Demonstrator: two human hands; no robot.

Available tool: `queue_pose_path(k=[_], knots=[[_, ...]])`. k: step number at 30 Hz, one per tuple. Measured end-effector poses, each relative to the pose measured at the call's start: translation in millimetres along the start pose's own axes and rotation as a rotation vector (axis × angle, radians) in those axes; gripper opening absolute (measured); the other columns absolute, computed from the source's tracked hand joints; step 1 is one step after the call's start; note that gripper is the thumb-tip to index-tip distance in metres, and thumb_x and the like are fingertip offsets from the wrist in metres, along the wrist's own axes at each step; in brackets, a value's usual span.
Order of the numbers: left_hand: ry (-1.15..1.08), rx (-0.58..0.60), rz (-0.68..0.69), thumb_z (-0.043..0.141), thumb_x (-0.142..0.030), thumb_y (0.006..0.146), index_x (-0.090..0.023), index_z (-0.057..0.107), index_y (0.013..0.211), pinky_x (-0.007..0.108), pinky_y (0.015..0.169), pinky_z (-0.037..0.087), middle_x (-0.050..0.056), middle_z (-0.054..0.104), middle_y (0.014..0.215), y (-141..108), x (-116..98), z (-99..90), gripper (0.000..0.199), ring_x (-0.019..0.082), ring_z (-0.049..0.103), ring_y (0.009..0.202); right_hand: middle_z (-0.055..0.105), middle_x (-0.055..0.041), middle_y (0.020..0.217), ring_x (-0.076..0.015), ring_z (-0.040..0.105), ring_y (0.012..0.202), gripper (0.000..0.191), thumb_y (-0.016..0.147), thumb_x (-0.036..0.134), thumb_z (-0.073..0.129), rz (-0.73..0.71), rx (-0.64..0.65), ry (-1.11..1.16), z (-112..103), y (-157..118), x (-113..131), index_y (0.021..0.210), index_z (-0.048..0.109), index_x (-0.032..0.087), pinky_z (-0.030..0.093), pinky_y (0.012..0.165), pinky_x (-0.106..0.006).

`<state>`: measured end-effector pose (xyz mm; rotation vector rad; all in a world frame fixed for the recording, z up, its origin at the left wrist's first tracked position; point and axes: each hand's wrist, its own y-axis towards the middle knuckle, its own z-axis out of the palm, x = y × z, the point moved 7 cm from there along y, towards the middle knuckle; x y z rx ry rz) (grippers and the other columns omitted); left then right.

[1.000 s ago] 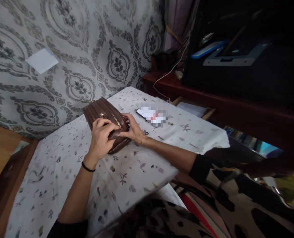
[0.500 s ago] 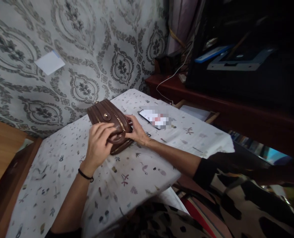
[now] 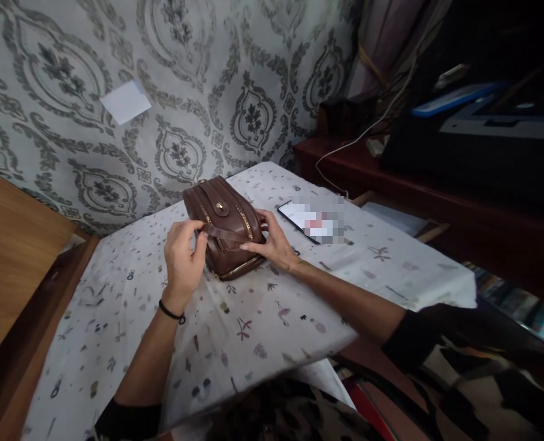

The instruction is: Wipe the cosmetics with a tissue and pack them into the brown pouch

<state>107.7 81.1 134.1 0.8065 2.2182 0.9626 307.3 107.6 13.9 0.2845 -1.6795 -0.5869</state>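
Note:
A brown leather handbag (image 3: 223,211) with gold zips and a gold stud lies on the table. My left hand (image 3: 184,251), a black band at its wrist, pinches one end of the bag's leather strap (image 3: 226,234) between thumb and fingertips. The strap stretches across the top of the bag toward my right hand (image 3: 275,245). That hand grips the bag's right side, its thumb on top near the strap and its fingers partly hidden behind the edge.
A phone (image 3: 306,220) with a lit, partly blurred screen lies right of the bag. The table wears a white patterned cloth (image 3: 272,343). Behind stands a papered wall with a white paper (image 3: 125,102). At right are a dark red desk (image 3: 419,190), an open drawer and a white cable (image 3: 368,128).
The view has shifted left, so everything sits further right. My left hand has drawn the strap up and leftward into a clear pinch, while my right hand has stayed on the bag's side.

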Motion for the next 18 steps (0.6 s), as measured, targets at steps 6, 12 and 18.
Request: queue_pose_path(k=[6,12,18], knots=[[-0.143,0.005,-0.019,0.054,-0.024,0.095,-0.022,0.068,0.098,0.037,0.089,0.051,0.005,0.070,0.097,-7,1,-0.7,0.015,0.022,0.064,0.098,0.052,-0.0125,0.134,-0.0317,0.054,0.124,0.087,0.068,0.068,0.081,0.001,0.009,0.013,1,1,0,0.134,0.044,0.026,0.045,0.107,-0.052],[-0.115,-0.029,0.100,0.054,-0.014,0.094,-0.022,0.068,0.099,0.040,0.089,0.052,0.005,0.076,0.103,-19,-11,-1.5,0.017,0.021,0.063,0.097,0.049,-0.0131,0.135,-0.0329,0.051,0.127,0.088,0.071,0.068,0.079,-0.014,0.039,-0.016,0,-1,-3,0.138,0.041,0.025,0.044,0.108,-0.053],[-0.064,-0.026,0.134,0.054,-0.013,0.095,-0.022,0.069,0.101,0.043,0.090,0.054,0.007,0.078,0.110,-34,-11,1.6,0.019,0.023,0.062,0.098,0.046,-0.0153,0.140,-0.0381,0.043,0.136,0.097,0.069,0.064,0.081,-0.035,-0.011,-0.114,7,-9,4,0.145,0.037,0.025,0.037,0.115,-0.060]])
